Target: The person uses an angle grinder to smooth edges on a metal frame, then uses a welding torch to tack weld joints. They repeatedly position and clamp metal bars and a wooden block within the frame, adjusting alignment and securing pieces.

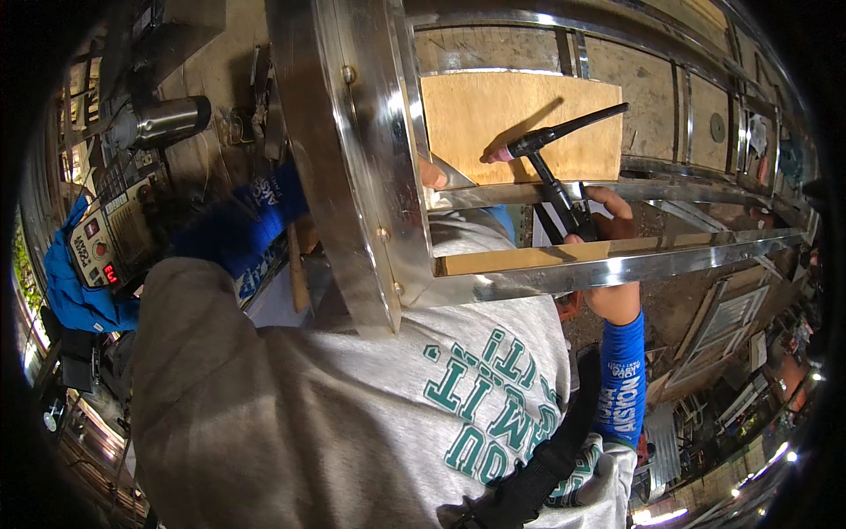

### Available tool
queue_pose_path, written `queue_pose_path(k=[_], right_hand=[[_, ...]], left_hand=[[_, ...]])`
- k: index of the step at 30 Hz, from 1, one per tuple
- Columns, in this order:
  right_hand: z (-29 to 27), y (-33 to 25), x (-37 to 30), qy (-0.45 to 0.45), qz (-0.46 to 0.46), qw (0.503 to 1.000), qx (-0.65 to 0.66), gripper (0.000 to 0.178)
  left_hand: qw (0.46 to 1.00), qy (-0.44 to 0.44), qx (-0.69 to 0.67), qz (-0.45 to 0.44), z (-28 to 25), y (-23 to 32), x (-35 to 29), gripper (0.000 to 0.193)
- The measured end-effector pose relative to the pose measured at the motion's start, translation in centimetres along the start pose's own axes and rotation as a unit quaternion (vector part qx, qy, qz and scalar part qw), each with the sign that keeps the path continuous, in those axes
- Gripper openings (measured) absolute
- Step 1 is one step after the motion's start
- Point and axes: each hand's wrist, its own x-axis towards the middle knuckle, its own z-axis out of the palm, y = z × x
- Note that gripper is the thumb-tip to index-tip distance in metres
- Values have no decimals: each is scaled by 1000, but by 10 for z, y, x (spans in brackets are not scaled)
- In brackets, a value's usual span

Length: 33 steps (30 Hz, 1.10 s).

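My right hand [614, 216] is closed around the handle of a black TIG welding torch [558, 182], reaching up between two shiny bars of a metal frame. The torch's pinkish nozzle [500, 154] points left, above a plywood board [529, 110]. Its long black back cap slants up to the right. Most of my left hand [431, 174] is hidden behind a wide polished metal tube [352, 159]; a fingertip shows past its right edge, pressed against a small triangular metal piece [454, 177] in the corner by the upper bar [493, 196].
A welding machine [110, 234] with a lit red display stands at the left beside blue cloth [84, 286]. Farther up is a metal tumbler [172, 121]. More frame bars [687, 115] run across the far right. Lower right, a panel with a pale frame [724, 322] lies among scrap.
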Motion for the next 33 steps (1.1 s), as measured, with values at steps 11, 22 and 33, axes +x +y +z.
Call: queue_pose_path(k=[11,22,33], right_hand=[[50,-10,12,45,2,997,68,58],[53,-21,18,30,90,991,93,59],[35,-36,34,-11,68,997,22,57]], left_hand=[[861,404,-97,293,63,-7,-13,49],[804,420,-122,404,99,8,-23,73],[799,449,-127,379,93,9,-17,68]])
